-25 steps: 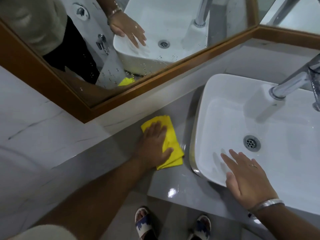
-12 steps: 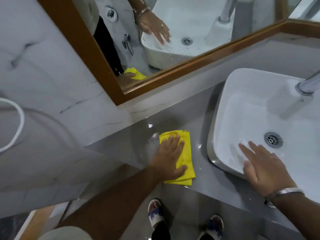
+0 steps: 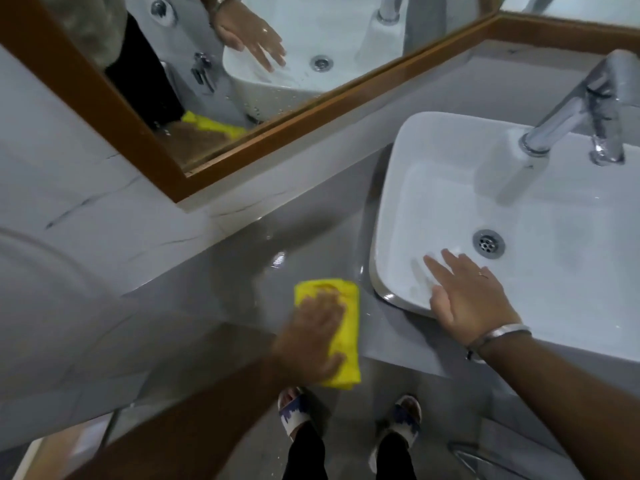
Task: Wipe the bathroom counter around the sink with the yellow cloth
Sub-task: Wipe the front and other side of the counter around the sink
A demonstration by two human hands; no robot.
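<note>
A folded yellow cloth [image 3: 347,323] lies on the grey counter [image 3: 242,268] left of the white vessel sink [image 3: 398,188]. My left hand [image 3: 311,336] presses flat on the cloth, which overhangs the counter's front edge. My right hand [image 3: 464,294] rests palm down, fingers spread, on the sink's near left corner and holds nothing. A silver bangle circles that wrist.
A chrome tap [image 3: 581,109] stands at the sink's back right; the drain [image 3: 488,243] is near my right fingertips. A wood-framed mirror [image 3: 104,95] hangs on the marble wall behind the counter. My sandalled feet [image 3: 349,420] are on the floor below.
My left hand has dragged the cloth from near the back wall toward the counter's front edge. My right hand has stayed on the sink's corner.
</note>
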